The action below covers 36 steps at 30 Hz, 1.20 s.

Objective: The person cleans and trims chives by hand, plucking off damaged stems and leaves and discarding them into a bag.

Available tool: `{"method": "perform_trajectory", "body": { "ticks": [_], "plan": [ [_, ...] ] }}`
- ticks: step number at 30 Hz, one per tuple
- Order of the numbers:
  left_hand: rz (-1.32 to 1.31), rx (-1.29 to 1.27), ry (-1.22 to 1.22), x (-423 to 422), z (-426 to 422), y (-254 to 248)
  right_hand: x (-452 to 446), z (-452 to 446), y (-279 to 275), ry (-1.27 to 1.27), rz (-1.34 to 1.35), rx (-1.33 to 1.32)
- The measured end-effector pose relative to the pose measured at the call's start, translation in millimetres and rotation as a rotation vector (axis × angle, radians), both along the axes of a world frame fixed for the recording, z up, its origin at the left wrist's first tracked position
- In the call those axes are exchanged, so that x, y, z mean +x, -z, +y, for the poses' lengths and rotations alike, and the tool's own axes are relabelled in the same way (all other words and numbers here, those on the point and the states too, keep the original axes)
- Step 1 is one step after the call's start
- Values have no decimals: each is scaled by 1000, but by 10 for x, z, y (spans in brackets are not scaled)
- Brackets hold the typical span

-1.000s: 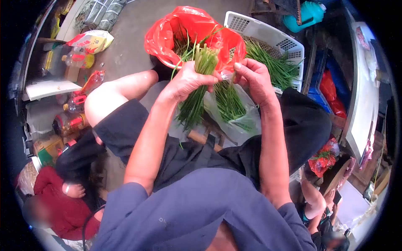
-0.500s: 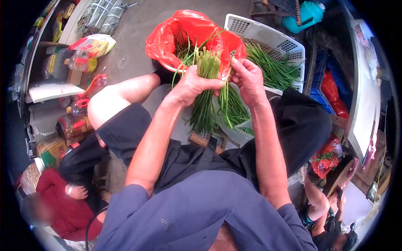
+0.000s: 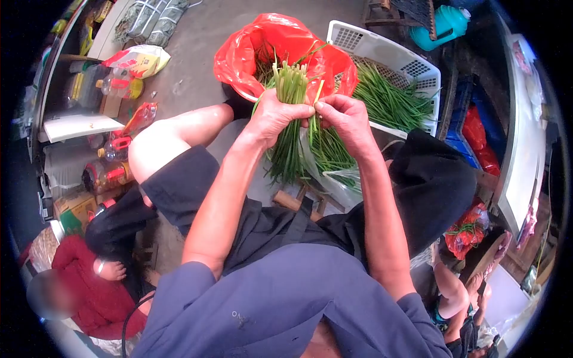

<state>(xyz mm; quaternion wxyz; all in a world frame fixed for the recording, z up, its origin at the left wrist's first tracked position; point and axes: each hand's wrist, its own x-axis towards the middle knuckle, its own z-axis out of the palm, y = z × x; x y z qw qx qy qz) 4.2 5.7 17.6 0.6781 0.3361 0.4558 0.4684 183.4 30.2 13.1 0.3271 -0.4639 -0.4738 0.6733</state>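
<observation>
A thick bunch of green stalks point(image 3: 290, 83) stands in my left hand point(image 3: 272, 117), its pale cut ends up and its leaves hanging below. My right hand point(image 3: 344, 118) pinches a thin stalk point(image 3: 319, 94) close beside the bunch, its fingertips nearly meeting my left thumb. Behind my hands is a bucket lined with a red plastic bag point(image 3: 234, 59), with stalks and scraps inside. Under my right hand, more green stalks point(image 3: 332, 153) lie in a clear plastic bag point(image 3: 344, 190).
A white basket point(image 3: 434, 95) holding long green stalks stands behind my right hand. At the left are bottles point(image 3: 110, 173) and a person in a red top point(image 3: 98, 292). Another person sits at the lower right. A teal jug point(image 3: 449, 24) is at the upper right.
My right hand has moved left to the bunch, and the thin stalk it pinches now points up rather than hanging down. My left hand still grips the bunch.
</observation>
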Motion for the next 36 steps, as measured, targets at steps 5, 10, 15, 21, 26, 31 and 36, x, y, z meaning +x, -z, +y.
{"method": "perform_trajectory", "body": {
  "ticks": [5, 10, 15, 21, 26, 31, 36],
  "plan": [
    [12, 3, -24, 10, -6, -16, 35, 15, -5, -62, -126, 120],
    [9, -60, -1, 3, -35, -102, 42, 61, 56, 39, -200, 161],
    [-30, -49, 22, -71, -55, -144, -57, 200, 114, 128, -94, 138],
    [-67, -46, 7, -174, -98, -200, -355, 577, 208, 324, 23, 113],
    [-82, -43, -76, -206, -73, -177, -448, 619, 47, 182, -50, 113],
    [-93, -71, -125, -183, -22, -143, -298, 386, 16, 168, 49, -34],
    [-131, -99, -129, -158, -14, -52, -338, 205, -54, 15, 181, -109]
  ]
}}
